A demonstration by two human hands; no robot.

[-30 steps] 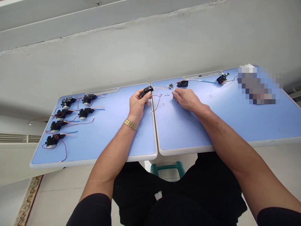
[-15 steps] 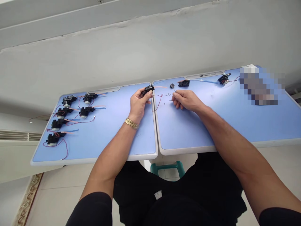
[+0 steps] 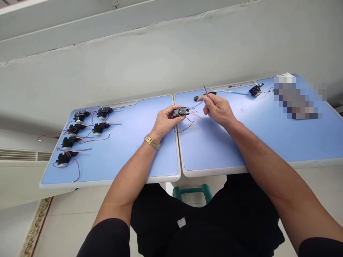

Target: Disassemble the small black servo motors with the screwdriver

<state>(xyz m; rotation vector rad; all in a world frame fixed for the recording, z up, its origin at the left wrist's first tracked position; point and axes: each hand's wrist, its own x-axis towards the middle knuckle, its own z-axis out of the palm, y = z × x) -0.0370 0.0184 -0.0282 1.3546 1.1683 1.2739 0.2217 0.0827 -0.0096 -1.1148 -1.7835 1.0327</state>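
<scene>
From here I am seeing the left hand (image 3: 166, 122) pinching the black device (image 3: 182, 111) by its edges, over the surface (image 3: 209, 150). The right hand (image 3: 218, 109) is pinching a thin metal tool (image 3: 205, 90). A blue tube (image 3: 197, 105) is running from the device to that hand; I cannot tell whether it is being gripped.

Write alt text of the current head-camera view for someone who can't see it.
A person's left hand holds a small black device over blue tabletops, while the right hand grips a thin tool near the device's blue tube. Six similar black units lie at left, another at right.
</scene>
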